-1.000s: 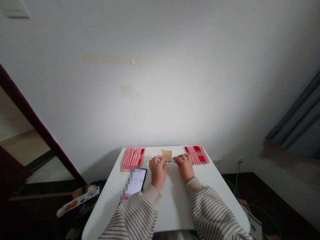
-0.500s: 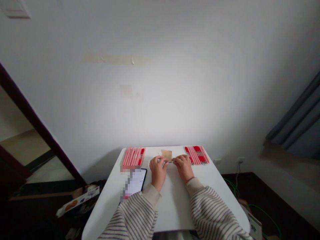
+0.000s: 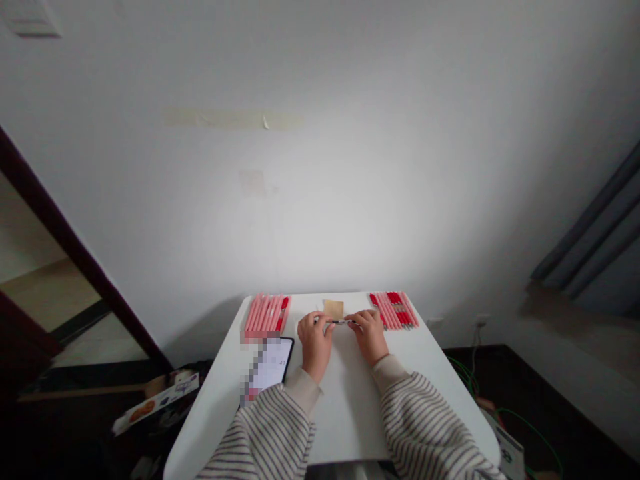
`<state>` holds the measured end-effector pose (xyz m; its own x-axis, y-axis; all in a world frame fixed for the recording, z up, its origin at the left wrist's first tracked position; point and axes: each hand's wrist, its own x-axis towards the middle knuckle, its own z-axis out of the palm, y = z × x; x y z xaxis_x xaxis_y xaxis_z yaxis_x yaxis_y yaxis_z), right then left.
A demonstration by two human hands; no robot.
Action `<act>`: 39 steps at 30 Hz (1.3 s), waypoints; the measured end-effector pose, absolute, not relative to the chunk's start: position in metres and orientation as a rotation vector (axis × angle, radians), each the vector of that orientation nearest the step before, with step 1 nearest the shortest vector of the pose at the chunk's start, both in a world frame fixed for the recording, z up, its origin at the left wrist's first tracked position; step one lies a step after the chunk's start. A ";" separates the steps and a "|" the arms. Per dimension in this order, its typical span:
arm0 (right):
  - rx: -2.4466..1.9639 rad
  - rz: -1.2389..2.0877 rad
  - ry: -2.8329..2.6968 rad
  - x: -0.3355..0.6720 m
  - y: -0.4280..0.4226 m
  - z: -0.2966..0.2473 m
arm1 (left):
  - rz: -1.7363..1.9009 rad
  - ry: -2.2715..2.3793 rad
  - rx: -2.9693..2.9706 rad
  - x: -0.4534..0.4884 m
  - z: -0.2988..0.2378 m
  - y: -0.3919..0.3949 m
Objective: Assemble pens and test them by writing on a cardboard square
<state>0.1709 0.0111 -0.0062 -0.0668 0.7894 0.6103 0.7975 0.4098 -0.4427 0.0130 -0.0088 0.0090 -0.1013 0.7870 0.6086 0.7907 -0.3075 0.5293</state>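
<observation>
Between my two hands, a thin pen (image 3: 339, 322) with dark and pale sections lies sideways just above the table. My left hand (image 3: 317, 347) pinches its left end with thumb and fingers. At the other end, the fingertips of my right hand (image 3: 371, 339) close on it. My fingers cover both ends of the pen. Just beyond it sits a small tan square (image 3: 333, 309). A row of red and pink pens (image 3: 393, 311) lies to the right of my right hand, and a bundle of pink sticks, probably pens (image 3: 265, 313), lies at the far left.
A phone (image 3: 274, 363) with a lit screen, partly pixelated, lies left of my left forearm. The white table (image 3: 350, 407) stands against a pale wall (image 3: 340, 200). Boxes and green cables (image 3: 467, 377) are on the floor beside it.
My hands have barely moved. More of the pen's dark part shows between my fingertips, and the right fingers have shifted slightly.
</observation>
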 end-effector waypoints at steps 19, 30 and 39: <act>-1.308 0.082 -1.788 0.171 0.010 -0.005 | -1.367 -1.848 -2.092 0.013 0.007 -0.009; -1.208 0.138 -1.716 0.173 0.015 -0.008 | -1.315 -1.910 -2.072 0.013 0.009 -0.010; -1.253 0.118 -1.707 0.173 0.015 -0.008 | -1.196 -2.008 -2.037 0.013 0.015 -0.015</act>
<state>0.1735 0.0145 -0.0078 0.0090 0.7717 0.6359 0.6765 0.4636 -0.5722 0.0128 -0.0151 0.0154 -0.1363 0.8349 0.5333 0.8666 -0.1603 0.4725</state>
